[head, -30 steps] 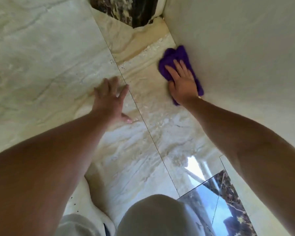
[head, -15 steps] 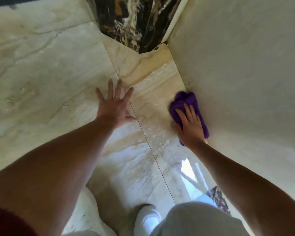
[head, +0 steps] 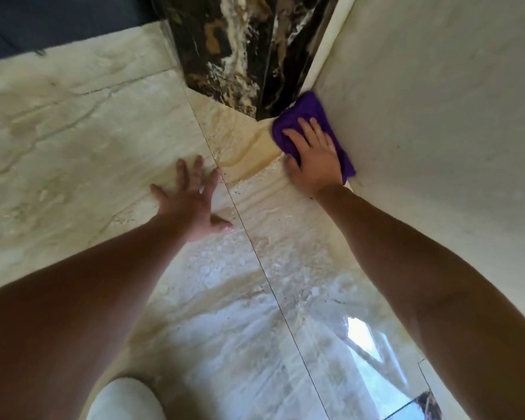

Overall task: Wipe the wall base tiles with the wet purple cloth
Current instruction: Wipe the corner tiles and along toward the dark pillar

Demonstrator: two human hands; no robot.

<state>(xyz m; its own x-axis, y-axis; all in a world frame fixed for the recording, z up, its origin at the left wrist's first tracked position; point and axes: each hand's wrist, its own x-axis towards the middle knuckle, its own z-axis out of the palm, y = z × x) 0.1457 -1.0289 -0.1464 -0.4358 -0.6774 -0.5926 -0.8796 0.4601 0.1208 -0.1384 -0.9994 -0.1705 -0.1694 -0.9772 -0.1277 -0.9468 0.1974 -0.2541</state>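
A crumpled purple cloth [head: 308,112] is pressed against the foot of the cream wall [head: 437,131], right at the corner where the dark marble panel [head: 240,50] begins. My right hand [head: 314,157] lies flat on the cloth with fingers spread, holding it against the base tiles; the palm hides much of the cloth. My left hand [head: 191,197] rests open and flat on the beige marble floor [head: 73,131], to the left of the cloth, fingers apart and holding nothing.
A thin grout line [head: 255,256] runs along the glossy floor between my arms. My knee in light trousers [head: 125,398] is at the bottom edge. A dark tile [head: 425,407] shows at the lower right. Something dark blue [head: 58,19] lies beyond the floor at top left.
My right hand has slid the cloth forward along the wall base into the corner by the dark marble. My left hand has shifted forward on the floor, and my view has moved closer.
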